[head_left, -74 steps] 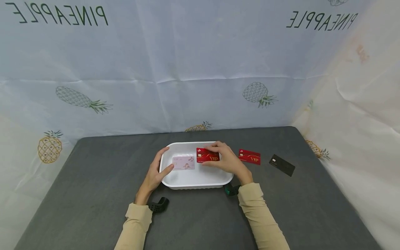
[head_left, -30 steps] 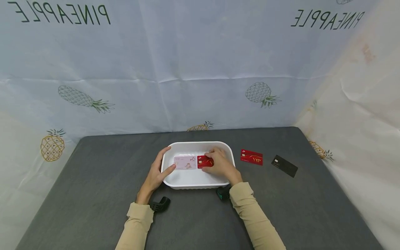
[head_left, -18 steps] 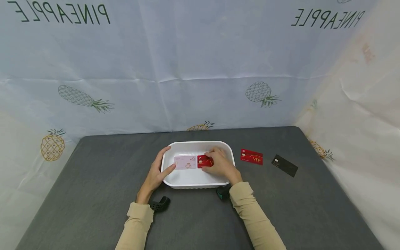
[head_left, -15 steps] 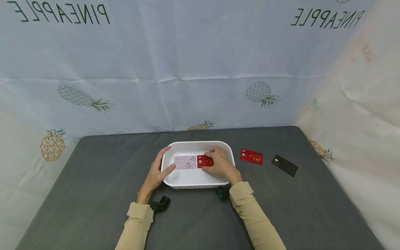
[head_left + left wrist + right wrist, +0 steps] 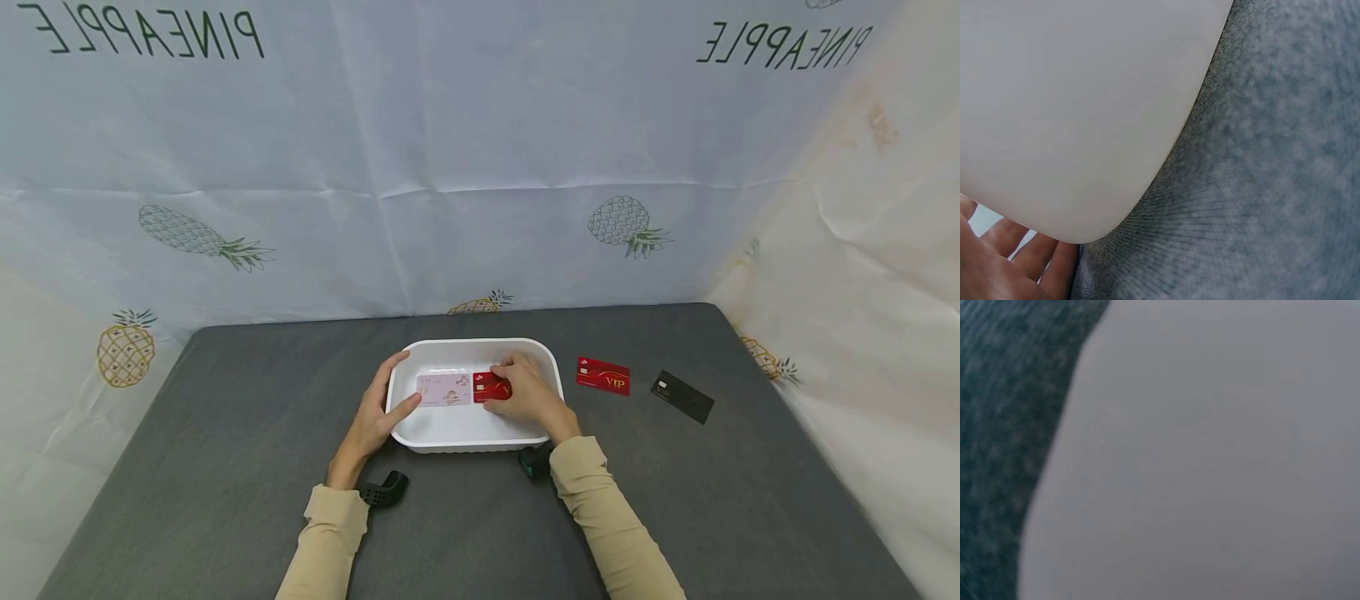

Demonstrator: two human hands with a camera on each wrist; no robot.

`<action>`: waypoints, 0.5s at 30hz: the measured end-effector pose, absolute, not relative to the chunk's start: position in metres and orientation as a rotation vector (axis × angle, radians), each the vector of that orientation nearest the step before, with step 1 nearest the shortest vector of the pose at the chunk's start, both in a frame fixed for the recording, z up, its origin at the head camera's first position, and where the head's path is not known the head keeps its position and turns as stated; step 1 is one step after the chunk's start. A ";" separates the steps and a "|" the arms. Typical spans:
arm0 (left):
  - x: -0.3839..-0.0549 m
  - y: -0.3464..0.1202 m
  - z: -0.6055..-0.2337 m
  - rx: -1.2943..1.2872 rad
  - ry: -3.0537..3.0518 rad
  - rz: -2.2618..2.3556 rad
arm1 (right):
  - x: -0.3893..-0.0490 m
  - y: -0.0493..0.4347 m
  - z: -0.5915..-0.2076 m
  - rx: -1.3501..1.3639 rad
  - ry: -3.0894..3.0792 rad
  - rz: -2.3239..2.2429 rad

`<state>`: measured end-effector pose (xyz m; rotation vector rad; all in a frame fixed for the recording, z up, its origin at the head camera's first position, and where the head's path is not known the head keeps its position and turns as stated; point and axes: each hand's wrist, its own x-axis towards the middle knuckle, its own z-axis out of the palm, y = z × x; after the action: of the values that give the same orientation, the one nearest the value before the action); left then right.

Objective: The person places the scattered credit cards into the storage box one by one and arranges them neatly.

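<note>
A white plastic tray (image 5: 435,432) stands on the grey table, its outer wall (image 5: 1079,119) filling much of the left wrist view. My left hand (image 5: 370,422) grips its left end, thumb over the rim and fingers along the outside. Inside the tray lies a pale pink VIP card (image 5: 444,390). Just right of it is a red VIP card (image 5: 487,387), which my right hand (image 5: 534,400) pinches between thumb and fingers, covering the card's right part. Only blurred white tray wall (image 5: 1191,462) and dark cloth show in the right wrist view; the hand is hidden there.
On the table (image 5: 247,433), right of the tray, lie a second red VIP card (image 5: 603,377) and, farther right, a black card (image 5: 682,397) set at a slant. A pineapple-print curtain (image 5: 420,167) hangs behind the table's back edge.
My right hand has lowered the red card into the tray, beside the pink one, shifting slightly left. Over the last second both hands stay nearly still.
</note>
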<state>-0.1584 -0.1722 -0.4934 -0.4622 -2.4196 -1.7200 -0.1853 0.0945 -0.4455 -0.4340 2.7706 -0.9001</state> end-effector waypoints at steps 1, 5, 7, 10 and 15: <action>-0.158 -0.172 -0.494 -0.460 -2.420 -1.719 | -0.186 0.095 -0.446 -0.435 2.771 -0.900; -0.159 -0.172 -0.494 -0.454 -2.423 -1.714 | -0.186 0.095 -0.447 -0.437 2.769 -0.899; -0.159 -0.173 -0.494 -0.452 -2.425 -1.711 | -0.186 0.095 -0.448 -0.438 2.767 -0.900; -0.158 -0.173 -0.494 -0.453 -2.423 -1.711 | -0.186 0.095 -0.448 -0.440 2.764 -0.905; -0.158 -0.173 -0.494 -0.458 -2.416 -1.715 | -0.186 0.095 -0.447 -0.456 2.770 -0.897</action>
<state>-0.1579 -0.1725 -0.4940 -0.4580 -2.4164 -1.7148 -0.1860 0.0949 -0.4472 -0.4564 2.7703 -0.8972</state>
